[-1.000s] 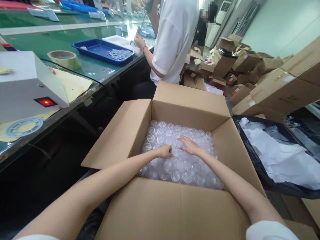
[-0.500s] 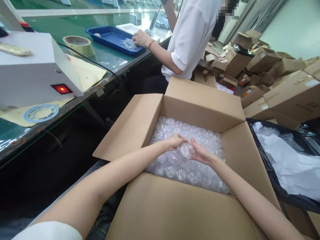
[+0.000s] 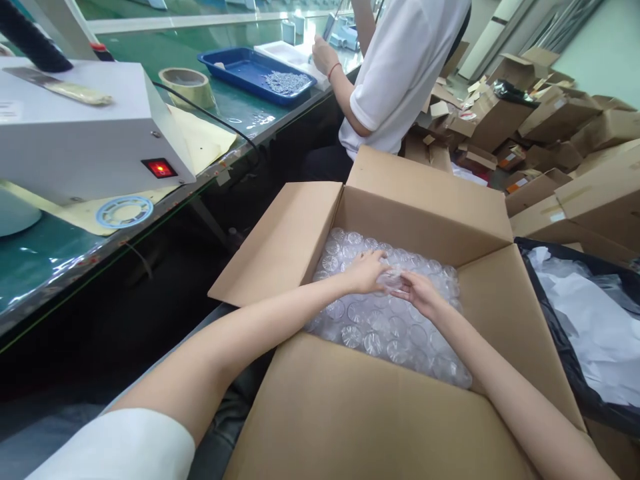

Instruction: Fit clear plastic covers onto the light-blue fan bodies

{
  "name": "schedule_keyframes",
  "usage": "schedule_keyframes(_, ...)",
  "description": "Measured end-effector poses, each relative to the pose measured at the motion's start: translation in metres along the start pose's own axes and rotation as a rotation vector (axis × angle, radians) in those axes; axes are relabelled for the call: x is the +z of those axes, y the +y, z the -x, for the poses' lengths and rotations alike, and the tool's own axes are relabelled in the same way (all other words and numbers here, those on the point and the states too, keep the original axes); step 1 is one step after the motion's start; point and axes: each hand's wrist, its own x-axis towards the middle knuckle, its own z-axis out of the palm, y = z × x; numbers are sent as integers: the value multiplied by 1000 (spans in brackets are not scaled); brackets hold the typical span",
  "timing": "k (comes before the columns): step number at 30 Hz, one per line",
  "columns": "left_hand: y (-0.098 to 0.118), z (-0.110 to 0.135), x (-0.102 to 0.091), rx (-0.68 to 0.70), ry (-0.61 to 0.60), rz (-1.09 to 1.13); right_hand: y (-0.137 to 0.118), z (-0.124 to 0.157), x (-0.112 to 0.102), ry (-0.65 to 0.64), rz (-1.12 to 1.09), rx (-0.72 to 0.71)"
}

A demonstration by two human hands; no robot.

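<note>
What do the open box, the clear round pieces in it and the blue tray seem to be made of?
The box looks like cardboard: matt brown, with folded flaps. The pieces are probably thin, glossy plastic: see-through, with bright highlights, though glass cannot be ruled out. The tray is likely plastic, smooth with a slight shine; painted metal is possible.

The box [image 3: 380,400] is plain brown; the plastic [image 3: 373,343] inside is clear, patterned with rows of circles. The bench [image 3: 125,47] is green, the tray [image 3: 240,75] deep blue, its bits [image 3: 287,83] pale blue-grey. The tape [image 3: 185,95] is yellowish, the ring [image 3: 104,213] light blue, the machine [image 3: 100,140] pale grey, its switch [image 3: 159,168] glowing red.
</note>
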Motion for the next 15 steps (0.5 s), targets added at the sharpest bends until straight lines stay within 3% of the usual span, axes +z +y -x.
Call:
schedule_keyframes(3,6,-8,-13,42,31,-81,3,-5,6,-43,58,-56)
schedule_keyframes(6,8,-19,-29,-13,91,-109,12,-7,23,-123,206,-114)
schedule_keyframes(11,-4,-25,-46,-215,157,-154,37,5,78,-351,560,-260)
schedule_keyframes(15,-12,-20,-45,-293,131,-272,54,12,122,-352,753,-354)
